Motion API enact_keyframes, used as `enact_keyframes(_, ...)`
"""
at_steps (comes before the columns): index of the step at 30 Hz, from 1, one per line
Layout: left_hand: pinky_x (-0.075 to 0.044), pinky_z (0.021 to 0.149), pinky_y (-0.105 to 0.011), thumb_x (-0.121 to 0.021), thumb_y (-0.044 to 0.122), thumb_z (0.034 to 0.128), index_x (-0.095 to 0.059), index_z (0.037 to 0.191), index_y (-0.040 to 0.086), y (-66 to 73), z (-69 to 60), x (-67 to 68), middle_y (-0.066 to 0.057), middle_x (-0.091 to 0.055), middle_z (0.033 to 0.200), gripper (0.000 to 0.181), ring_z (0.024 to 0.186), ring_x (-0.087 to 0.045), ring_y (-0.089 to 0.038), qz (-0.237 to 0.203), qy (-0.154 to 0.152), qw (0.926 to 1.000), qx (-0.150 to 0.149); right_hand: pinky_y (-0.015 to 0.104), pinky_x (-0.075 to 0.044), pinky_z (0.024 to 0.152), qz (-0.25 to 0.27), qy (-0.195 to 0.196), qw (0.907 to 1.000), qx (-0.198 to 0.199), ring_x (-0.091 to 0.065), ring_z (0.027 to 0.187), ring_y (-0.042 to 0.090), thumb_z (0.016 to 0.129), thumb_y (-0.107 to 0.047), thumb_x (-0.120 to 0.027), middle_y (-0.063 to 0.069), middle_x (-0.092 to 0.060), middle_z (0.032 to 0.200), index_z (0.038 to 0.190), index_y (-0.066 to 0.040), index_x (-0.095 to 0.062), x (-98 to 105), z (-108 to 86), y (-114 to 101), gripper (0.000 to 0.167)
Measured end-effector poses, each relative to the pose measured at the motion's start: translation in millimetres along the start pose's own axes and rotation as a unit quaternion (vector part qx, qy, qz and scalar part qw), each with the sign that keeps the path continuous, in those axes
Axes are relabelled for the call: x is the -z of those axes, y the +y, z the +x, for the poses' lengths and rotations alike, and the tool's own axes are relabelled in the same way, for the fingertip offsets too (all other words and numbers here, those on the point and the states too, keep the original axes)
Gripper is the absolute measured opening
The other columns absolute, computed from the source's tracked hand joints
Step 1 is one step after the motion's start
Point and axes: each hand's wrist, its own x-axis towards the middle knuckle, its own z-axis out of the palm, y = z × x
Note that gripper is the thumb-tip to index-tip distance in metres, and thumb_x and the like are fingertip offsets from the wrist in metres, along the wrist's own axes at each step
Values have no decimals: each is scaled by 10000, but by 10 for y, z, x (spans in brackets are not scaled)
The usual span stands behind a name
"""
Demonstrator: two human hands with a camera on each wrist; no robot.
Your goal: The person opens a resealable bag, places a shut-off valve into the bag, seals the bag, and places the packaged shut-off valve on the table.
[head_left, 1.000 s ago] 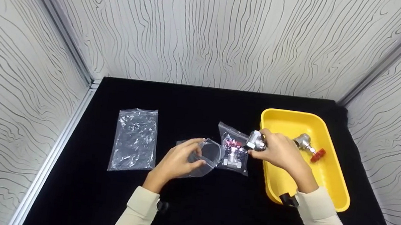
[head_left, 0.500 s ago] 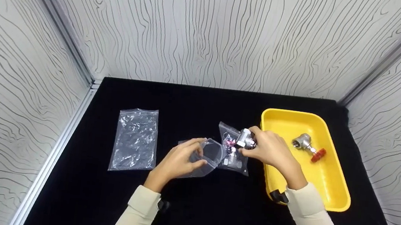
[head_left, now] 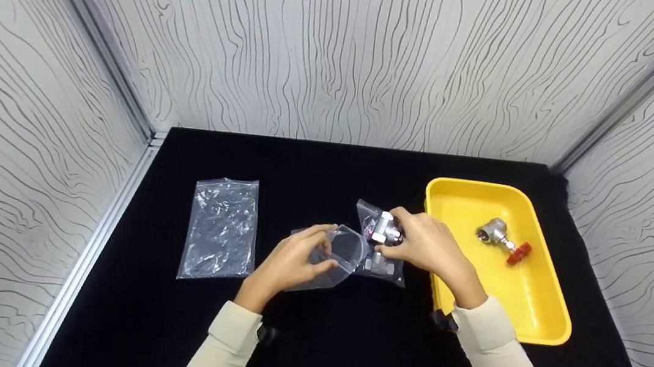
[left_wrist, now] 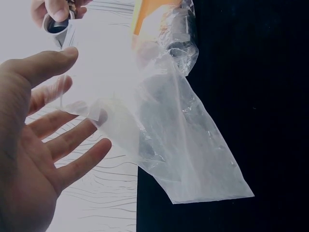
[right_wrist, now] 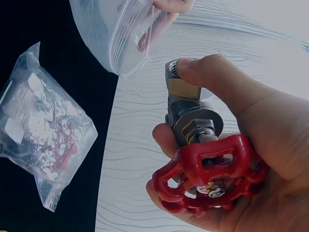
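In the head view my left hand [head_left: 288,263] holds up a clear zip-lock bag [head_left: 349,249] by its mouth, which gapes toward the right. Thumb and fingers stand apart at the rim; a finger shows through the plastic in the left wrist view, where the bag [left_wrist: 193,145] hangs down. My right hand [head_left: 428,244] grips a metal valve [head_left: 384,230] just right of that mouth. The valve's red handwheel [right_wrist: 203,176] sits against the palm in the right wrist view, and the thumb presses the metal body. The valve is outside the bag.
Beneath the right hand lies a filled zip-lock bag [head_left: 380,268] with a red-wheeled valve inside. A flat clear bag [head_left: 222,230] lies at left. The yellow tray [head_left: 526,298] on the right contains another valve [head_left: 499,235]. Patterned walls surround the black table.
My right hand has carried the valve leftward from the tray's edge, up close to the bag mouth. The left hand and its bag have stayed almost still.
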Motion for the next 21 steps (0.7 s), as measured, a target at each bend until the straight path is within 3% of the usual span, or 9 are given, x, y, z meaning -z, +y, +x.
enact_keyframes(6,-603,899,-379,-844,318,922,-671,964,172,15,-5,3,-17,-624,1532,230,1108,-718,-195,-5,-31,10000,-29,341,-492,571,-78,-59,9998,172,-589,668,156,772,-468,-912,1,-689,808,1237,-82,-677,-51,0,-54,648)
enact_keyframes(13,-609,942,-393,-850,313,912,-670,957,171,10,0,-11,-14,-630,1524,233,1203,-711,-222,22,0,10000,-51,325,-467,541,-226,-124,9992,321,-580,649,161,759,-485,-919,-7,-673,789,1218,-86,-679,-120,4,-103,653)
enact_keyframes(21,-612,928,-383,-848,314,909,-668,960,175,20,6,-13,-5,-625,1530,234,1177,-715,-214,16,-81,10000,-28,339,-487,536,-314,-98,9975,629,-593,648,167,736,-477,-941,-18,-690,816,1232,-130,-694,-199,3,-141,654)
